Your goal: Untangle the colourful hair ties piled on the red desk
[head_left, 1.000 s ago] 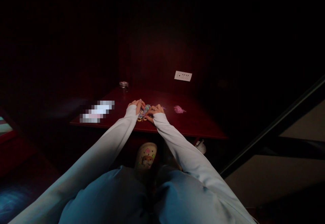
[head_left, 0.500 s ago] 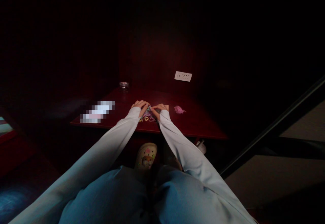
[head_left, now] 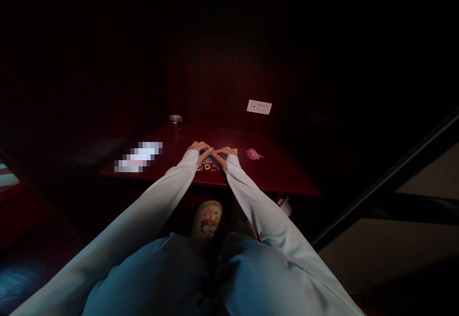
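Both hands curl inward over a pile of purple strands (head_left: 214, 164), fingertips meeting just above its far side.
Nearest, well below the hands, are blue trousers (head_left: 150, 277) and a charm-studded clog (head_left: 207, 220). On the dark red table (head_left: 272, 175), yellow rings (head_left: 207, 167) lie at the pile's near side, between the wrists. The left hand (head_left: 199, 147) is bent and narrow, its fingertips against those of the right hand (head_left: 226, 152), which is equally narrow; whether either pinches a strand I cannot tell. A pink tangle of thin strands (head_left: 254, 154) sits just right of the right hand. Beyond the left hand stands a lidded clear jar (head_left: 175, 122); farther off, past the right hand, is a white wall socket (head_left: 259, 107).
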The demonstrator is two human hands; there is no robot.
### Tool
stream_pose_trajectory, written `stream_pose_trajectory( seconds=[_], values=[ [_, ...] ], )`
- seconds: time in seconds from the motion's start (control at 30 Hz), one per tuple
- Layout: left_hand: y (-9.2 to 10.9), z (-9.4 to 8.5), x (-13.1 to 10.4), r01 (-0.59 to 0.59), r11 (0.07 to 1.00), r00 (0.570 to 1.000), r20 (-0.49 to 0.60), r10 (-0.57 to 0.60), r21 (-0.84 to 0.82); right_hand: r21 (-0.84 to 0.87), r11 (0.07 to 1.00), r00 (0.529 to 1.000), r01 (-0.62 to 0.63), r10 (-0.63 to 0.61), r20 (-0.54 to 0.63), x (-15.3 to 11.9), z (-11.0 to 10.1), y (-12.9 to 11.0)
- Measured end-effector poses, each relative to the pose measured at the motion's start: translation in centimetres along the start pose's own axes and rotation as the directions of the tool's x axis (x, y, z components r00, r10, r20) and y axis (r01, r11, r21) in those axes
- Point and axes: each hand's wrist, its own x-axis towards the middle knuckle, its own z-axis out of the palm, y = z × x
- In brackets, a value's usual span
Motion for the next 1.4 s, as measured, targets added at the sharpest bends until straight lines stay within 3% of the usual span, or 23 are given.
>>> stream_pose_trajectory(
  seconds=[0.2, 0.47, 1.2, 1.4],
  values=[
    [0.2, -0.5, 0.1, 0.019, 1.0, 1.0, -0.017, -0.019, -0.022, 0.009, 1.0, 1.0, -0.021, 0.021, 0.023, -0.2, -0.1, -0.1],
    [-0.4, -0.4, 0.6, 0.078, 0.995, 0.989, -0.119, -0.085, -0.063, -0.038, 0.999, 0.996, -0.027, 0.03, 0.089, -0.3, 0.0, -0.3],
    [-1.6, -0.1, 0.9, 0.014, 0.989, 0.999, -0.033, -0.019, -0.149, 0.088, 0.995, 0.999, -0.054, 0.053, 0.01, 0.3, 0.5, 0.9],
    [-1.9, 0.1, 0.9, 0.016, 0.985, 0.997, -0.068, -0.028, -0.174, 0.085, 0.996, 0.999, -0.04, 0.04, -0.003, 0.3, 0.3, 0.8]
  ],
)
